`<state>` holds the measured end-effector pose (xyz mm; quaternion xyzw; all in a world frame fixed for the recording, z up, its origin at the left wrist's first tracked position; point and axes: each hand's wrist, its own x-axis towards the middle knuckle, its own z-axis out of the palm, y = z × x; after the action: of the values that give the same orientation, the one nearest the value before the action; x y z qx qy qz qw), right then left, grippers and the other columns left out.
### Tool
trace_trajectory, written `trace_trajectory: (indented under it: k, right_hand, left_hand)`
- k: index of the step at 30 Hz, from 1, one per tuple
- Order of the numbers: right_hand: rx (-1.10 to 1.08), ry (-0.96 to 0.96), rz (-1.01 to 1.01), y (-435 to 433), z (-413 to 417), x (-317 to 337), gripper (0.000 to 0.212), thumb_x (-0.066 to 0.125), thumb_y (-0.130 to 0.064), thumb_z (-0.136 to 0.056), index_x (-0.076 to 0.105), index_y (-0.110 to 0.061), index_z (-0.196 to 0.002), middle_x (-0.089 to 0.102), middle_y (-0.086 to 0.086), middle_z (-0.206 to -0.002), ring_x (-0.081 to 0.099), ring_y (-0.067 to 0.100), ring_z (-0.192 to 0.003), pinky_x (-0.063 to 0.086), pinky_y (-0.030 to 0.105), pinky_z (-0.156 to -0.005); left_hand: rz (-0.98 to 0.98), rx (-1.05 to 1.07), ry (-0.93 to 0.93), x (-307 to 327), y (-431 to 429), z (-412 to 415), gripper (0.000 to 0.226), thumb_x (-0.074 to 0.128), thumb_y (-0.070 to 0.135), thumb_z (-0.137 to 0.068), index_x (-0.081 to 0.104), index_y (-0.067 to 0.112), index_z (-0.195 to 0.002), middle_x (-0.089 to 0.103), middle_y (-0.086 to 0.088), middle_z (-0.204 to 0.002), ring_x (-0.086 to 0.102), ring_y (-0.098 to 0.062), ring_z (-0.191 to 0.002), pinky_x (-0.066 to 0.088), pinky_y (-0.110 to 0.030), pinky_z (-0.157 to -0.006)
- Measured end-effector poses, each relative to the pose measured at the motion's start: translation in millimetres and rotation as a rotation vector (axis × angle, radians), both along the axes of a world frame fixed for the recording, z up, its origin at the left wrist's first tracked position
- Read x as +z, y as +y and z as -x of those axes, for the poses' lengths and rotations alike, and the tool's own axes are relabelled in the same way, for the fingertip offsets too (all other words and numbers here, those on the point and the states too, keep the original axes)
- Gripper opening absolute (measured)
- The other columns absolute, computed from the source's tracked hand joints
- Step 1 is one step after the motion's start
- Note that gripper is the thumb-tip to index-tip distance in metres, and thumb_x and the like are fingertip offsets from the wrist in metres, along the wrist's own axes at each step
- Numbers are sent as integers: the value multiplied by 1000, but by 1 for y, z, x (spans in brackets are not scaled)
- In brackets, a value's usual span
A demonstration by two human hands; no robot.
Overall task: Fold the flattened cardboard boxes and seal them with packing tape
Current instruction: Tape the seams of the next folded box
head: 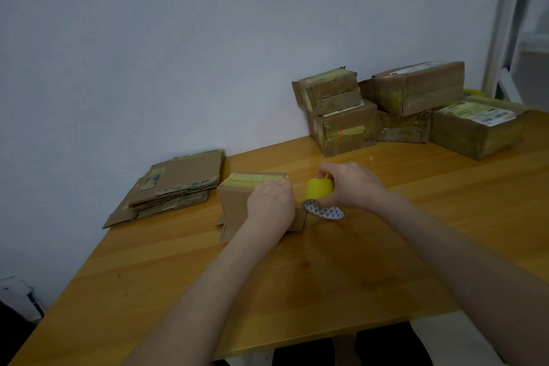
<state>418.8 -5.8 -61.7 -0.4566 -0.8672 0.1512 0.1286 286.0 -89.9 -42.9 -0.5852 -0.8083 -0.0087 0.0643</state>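
Both forearms reach out from the bottom of my view. The left hand (pixel 270 205) lies against the near face of the small box (pixel 234 202), back of the hand toward me and fingers bent over its upper right edge, so it holds the box; the fingertips are hidden from me. The right hand (pixel 350 184), just right of the box, is curled round a yellow tape roll (pixel 319 189). Under that roll a ring with a grey triangle print (pixel 325 212) lies flat; I cannot tell whether the two are joined.

Everything sits on a wooden counter (pixel 297 276) against a pale grey wall (pixel 178 38). Left of the box is a stack of flattened cardboard (pixel 178 187); well behind and to its right, a pile of sealed boxes (pixel 386 107), with a white frame (pixel 505 24) beyond them.

The box stands on edge near the counter's middle, its yellow-taped side up and long axis running left to right, open flaps splayed on the counter toward me.
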Motion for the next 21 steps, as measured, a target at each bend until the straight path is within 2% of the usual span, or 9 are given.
trace_trajectory:
  k: [4, 7, 17, 21]
  right_hand:
    - [-1, -6, 10, -1, 1, 1, 55, 73, -46, -75, 48, -32, -122, 59, -3, -107, 56, 18, -90, 54, 34, -77]
    - [-3, 1, 9, -2, 1, 2, 54, 73, -46, -75, 48, -32, -121, 59, -3, -106, 56, 18, -89, 53, 33, -75]
    - [-6, 28, -1, -7, 4, 2, 51, 74, -46, -75, 50, -30, -118, 59, -4, -104, 54, 17, -88, 42, 28, -64]
    - [-18, 1, -6, -6, 3, 3, 51, 72, -46, -77, 49, -30, -120, 58, -3, -102, 55, 17, -87, 45, 27, -65]
  left_hand:
    - [-16, -18, -37, 4, 1, 5, 15, 38, 18, -102, 51, 12, -102, 59, -10, -106, 54, -24, -92, 46, -32, -73]
    - [-10, -22, -15, 6, 1, 2, 22, 37, 18, -103, 51, 8, -116, 58, -10, -112, 56, -25, -101, 45, -32, -73]
    - [-20, -8, 16, -3, -3, -3, 19, 39, 17, -102, 55, 10, -110, 59, -9, -104, 56, -25, -96, 49, -33, -74]
    - [-16, -2, 7, -2, -8, 0, 18, 40, 18, -102, 54, 12, -112, 58, -8, -106, 57, -24, -97, 51, -34, -78]
